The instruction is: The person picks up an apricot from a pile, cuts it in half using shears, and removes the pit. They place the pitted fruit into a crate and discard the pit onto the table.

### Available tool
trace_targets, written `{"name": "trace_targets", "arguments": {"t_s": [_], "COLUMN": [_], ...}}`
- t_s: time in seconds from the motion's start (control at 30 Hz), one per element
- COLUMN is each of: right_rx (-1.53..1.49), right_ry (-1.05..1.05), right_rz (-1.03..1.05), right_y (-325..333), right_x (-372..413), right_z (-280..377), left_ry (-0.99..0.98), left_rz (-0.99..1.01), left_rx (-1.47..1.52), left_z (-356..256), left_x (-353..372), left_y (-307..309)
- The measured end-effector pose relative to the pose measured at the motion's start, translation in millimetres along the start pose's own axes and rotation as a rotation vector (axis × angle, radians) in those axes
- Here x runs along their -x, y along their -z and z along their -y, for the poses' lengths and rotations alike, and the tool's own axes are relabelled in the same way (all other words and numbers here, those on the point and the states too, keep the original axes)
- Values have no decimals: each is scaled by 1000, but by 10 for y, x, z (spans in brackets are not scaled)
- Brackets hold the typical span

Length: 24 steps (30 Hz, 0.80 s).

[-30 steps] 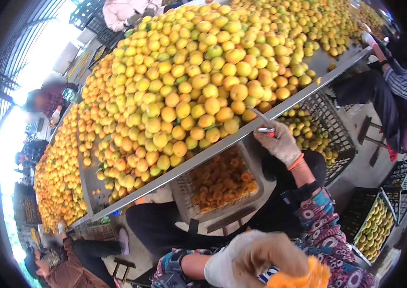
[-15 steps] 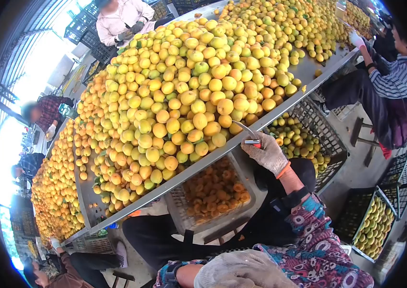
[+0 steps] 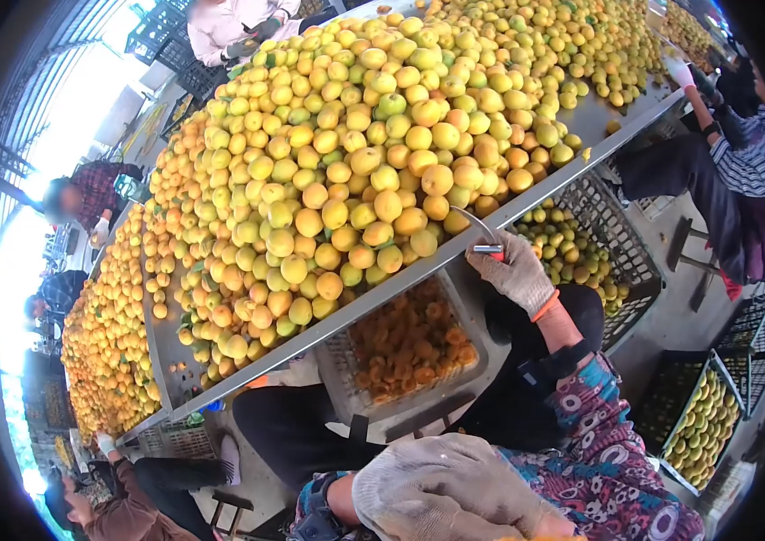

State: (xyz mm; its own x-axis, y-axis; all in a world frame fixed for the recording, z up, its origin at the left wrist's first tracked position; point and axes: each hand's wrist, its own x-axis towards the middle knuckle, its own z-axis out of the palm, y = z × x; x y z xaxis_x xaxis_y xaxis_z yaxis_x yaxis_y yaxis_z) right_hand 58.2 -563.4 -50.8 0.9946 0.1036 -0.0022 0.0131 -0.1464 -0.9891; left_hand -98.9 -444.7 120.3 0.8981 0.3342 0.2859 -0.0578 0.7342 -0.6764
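Observation:
My right hand [image 3: 516, 275], in a pale work glove with an orange band at the wrist, is closed round the red handle of a small curved knife [image 3: 483, 236]. Its hooked blade points up and left, over the metal table edge beside the apricots [image 3: 346, 171]. Low in the view and close to the camera is my left hand [image 3: 445, 482], also gloved, back towards me. Its fingers curl downward, and most of the fingertips are hidden. An orange sliver shows below them at the frame's bottom edge; I cannot make out what it is.
A plastic crate [image 3: 339, 362] of apricot halves stands between my knees, under the table rim [image 3: 328, 329]. To the right are a black crate [image 3: 621, 236] of greener fruit and another filled crate [image 3: 671, 442]. Several people sit around the table.
The view has shifted slightly. My left hand has moved a little up and right, and the orange sliver has appeared below it. My right hand still holds the knife at the table edge.

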Motion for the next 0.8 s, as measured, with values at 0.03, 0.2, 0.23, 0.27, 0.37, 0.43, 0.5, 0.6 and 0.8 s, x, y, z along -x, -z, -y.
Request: {"name": "trace_targets", "arguments": {"t_s": [0.03,0.2,0.23,0.27,0.37,0.43,0.5,0.6,0.8], "right_rx": [68,90,116,108,50,83,91,82,59], "right_ry": [-6,7,4,13,20,51,39,25,1], "right_rz": [-2,-6,-5,-5,-4,-12,-6,2,4], "right_y": [9,-4,-1,8,-9,8,-15,1,-5], "right_x": [-10,-8,-8,-10,4,-5,15,6,-2], "right_z": [-25,5,7,-6,3,-32,-53,-22,-22], "left_ry": [-234,-290,-277,-264,-245,-152,-90,103,336], "left_rz": [-72,-651,-628,-606,-188,130,439,771,855], "left_rx": [278,464,505,546,435,-182,-1090,-1959,-1814], "left_z": [88,352,348,345,362,200,97,-10,-87], "left_x": [9,-40,-17,4,-42,-23,-87,-239,-441], "left_y": [-12,-395,-387,-379,-198,-194,-257,-391,-444]}}
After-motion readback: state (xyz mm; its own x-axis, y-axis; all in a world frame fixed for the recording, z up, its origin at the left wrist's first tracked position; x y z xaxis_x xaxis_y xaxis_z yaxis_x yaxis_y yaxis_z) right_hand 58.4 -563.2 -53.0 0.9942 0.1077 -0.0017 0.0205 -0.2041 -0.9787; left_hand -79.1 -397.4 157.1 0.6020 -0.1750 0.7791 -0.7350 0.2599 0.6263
